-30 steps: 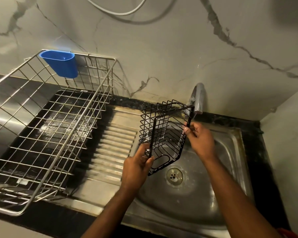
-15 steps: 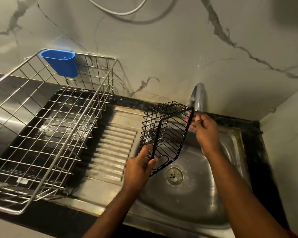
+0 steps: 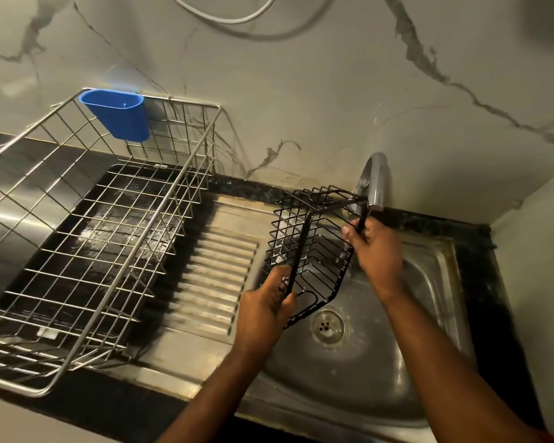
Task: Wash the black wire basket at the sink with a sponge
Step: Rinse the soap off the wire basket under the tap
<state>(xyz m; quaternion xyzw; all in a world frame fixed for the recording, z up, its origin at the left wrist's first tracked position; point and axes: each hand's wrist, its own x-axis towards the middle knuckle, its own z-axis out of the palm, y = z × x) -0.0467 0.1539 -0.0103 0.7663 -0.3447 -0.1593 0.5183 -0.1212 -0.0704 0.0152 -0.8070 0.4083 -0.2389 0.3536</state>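
The black wire basket [image 3: 311, 251] hangs tipped on its side above the sink [image 3: 435, 282], its open face turned toward the person, likely so the wires come under the tap [image 3: 374, 180] and any runoff falls straight to the drain [image 3: 328, 326]. The left hand [image 3: 266, 302] curls round the lower near corner of the rim, while the right hand [image 3: 376, 247] pinches the upper far corner just below the spout; a grip at opposite corners keeps the light frame from twisting and lets it be turned. No sponge is in view and no stream of water can be made out, so scrubbing seems not yet begun. To the left, a steel dish rack [image 3: 93, 244] with a blue cup [image 3: 119, 115] hooked on its back rim stands on a black tray [image 3: 109, 225] by the ribbed drainboard [image 3: 218, 273], probably where the washed basket would drip dry on the worktop.
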